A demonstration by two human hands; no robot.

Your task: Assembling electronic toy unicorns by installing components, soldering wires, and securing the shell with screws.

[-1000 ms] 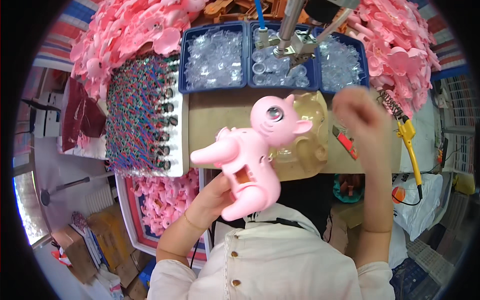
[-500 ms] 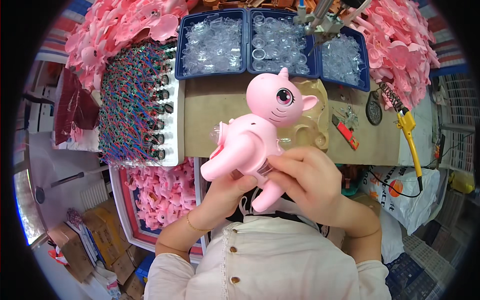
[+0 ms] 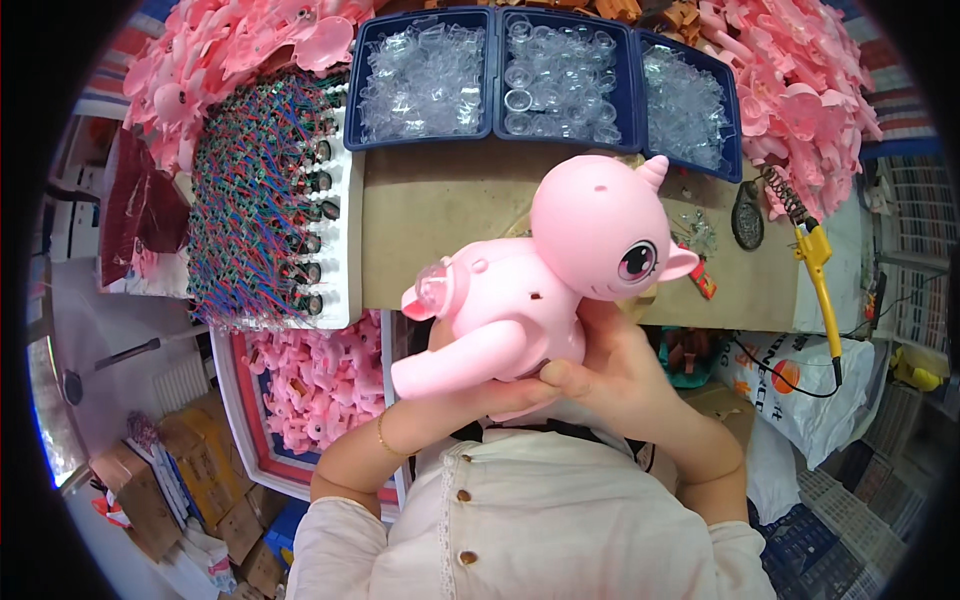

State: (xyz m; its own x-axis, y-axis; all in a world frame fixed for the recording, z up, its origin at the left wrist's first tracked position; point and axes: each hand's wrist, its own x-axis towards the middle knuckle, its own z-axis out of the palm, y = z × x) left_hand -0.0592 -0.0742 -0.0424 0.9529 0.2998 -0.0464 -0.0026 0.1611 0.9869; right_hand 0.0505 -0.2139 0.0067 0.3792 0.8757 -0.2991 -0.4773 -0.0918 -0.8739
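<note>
Both of my hands hold a pink plastic toy unicorn [image 3: 505,280] in front of my body, over the near edge of the table. Its head with one large eye tilts to the right, and a clear plastic dome [image 3: 433,288] sits at its rear end. My left hand [image 3: 490,397] grips the toy from below, most of its fingers hidden behind the body and leg. My right hand [image 3: 615,375] wraps around its lower right side, with the thumb pressed near the belly.
Blue trays [image 3: 425,140] of clear plastic parts stand at the back. Wired circuit boards [image 3: 260,200] lie on a white tray at left. Pink shells [image 3: 800,100] are heaped at both sides. A yellow soldering iron [image 3: 818,265] and red cutter [image 3: 705,282] lie right; pink parts fill a crate [image 3: 235,400].
The toy has turned and shifted right, its head now lower and further right. My right hand has moved from pinching near its leg to wrapping its side.
</note>
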